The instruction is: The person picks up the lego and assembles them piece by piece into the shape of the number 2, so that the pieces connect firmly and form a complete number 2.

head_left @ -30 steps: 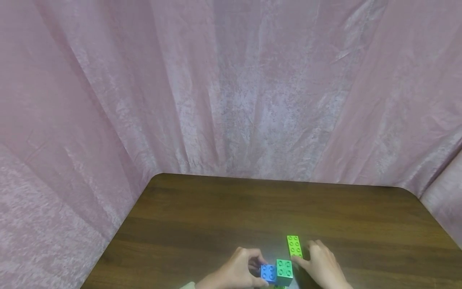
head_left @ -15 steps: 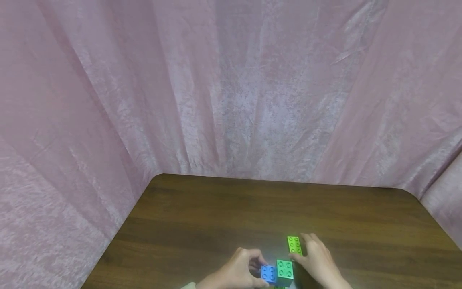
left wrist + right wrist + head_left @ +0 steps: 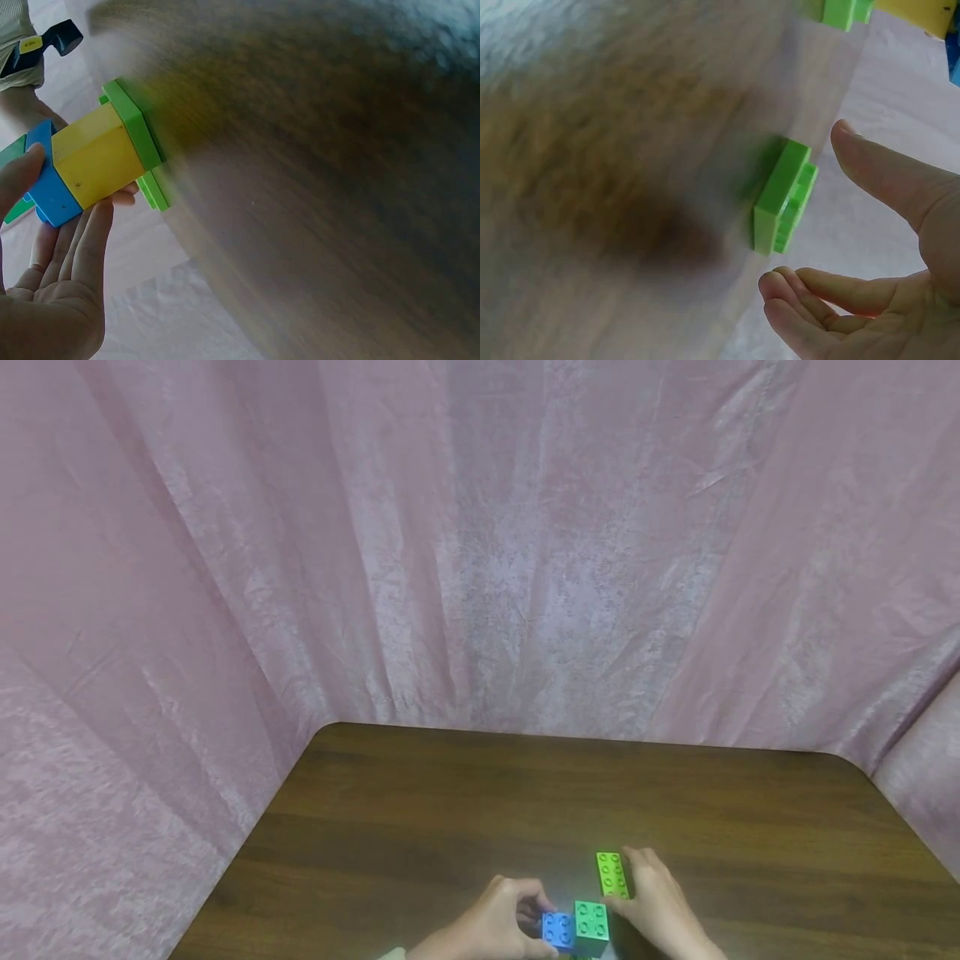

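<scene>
My left hand [image 3: 502, 917] grips a blue toy brick [image 3: 557, 930], thumb on one side and fingers on the other. That brick is part of a stack: in the left wrist view a yellow brick [image 3: 99, 157] sits under it, on a flat green base brick [image 3: 133, 124]. A taller green brick [image 3: 592, 920] tops the stack to the right of the blue one. Just beyond lies a flat lime-green studded brick [image 3: 612, 874] on the table. My right hand [image 3: 662, 898] is spread around it; in the right wrist view thumb and fingertips stand apart from the brick.
The brown wooden table [image 3: 480, 802] has rounded far corners. Pink velvet curtains [image 3: 525, 568] hang behind it and along its sides. A black wrist mount [image 3: 56, 41] on the right forearm shows behind the stack in the left wrist view.
My right hand has shifted slightly left and closer around the flat lime-green brick, its fingers now along the brick's far right side. My left hand and the stack have barely moved.
</scene>
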Tool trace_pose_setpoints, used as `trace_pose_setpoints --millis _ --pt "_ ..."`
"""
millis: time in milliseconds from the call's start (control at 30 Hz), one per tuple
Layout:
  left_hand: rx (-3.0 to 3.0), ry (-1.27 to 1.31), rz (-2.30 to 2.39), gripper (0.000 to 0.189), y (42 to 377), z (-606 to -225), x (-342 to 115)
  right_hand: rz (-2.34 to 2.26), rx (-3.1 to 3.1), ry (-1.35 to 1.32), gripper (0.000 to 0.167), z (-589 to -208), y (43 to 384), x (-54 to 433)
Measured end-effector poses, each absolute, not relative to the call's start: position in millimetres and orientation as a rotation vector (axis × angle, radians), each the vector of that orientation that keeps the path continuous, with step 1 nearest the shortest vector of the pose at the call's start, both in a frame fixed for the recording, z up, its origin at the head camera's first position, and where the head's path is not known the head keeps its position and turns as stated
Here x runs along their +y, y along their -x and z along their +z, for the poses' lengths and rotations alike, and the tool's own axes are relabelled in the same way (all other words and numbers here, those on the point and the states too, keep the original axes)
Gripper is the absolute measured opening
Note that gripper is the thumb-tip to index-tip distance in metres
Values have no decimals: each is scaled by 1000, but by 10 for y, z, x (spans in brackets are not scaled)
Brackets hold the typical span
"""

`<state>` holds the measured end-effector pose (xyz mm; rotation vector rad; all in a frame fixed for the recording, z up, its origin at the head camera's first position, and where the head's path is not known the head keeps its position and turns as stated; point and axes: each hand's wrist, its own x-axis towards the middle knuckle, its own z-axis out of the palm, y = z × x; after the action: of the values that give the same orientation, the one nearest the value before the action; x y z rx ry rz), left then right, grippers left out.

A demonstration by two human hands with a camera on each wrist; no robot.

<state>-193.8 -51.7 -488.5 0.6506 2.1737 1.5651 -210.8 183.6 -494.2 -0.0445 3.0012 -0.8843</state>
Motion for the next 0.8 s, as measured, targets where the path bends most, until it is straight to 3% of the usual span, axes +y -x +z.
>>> trace_pose_setpoints --millis 800 --pt "2199 -696 1549 27 1947 -4906 -522 -767 3045 107 60 -5019 2160 1803"
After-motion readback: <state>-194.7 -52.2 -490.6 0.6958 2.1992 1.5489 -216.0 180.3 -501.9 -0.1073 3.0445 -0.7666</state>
